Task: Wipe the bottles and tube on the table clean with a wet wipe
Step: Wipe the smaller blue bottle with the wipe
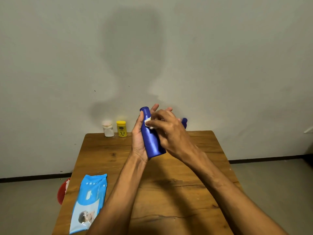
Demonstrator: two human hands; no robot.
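My left hand grips a tall dark blue bottle, tilted and raised above the wooden table. My right hand presses a small crumpled white wet wipe against the bottle's upper part. At the table's far edge stand a white bottle and a yellow bottle. Another blue item shows partly behind my right hand; its shape is mostly hidden.
A light blue pack of wet wipes lies at the table's front left. A red container sits on the floor beside the table's left edge. The grey wall stands right behind the table.
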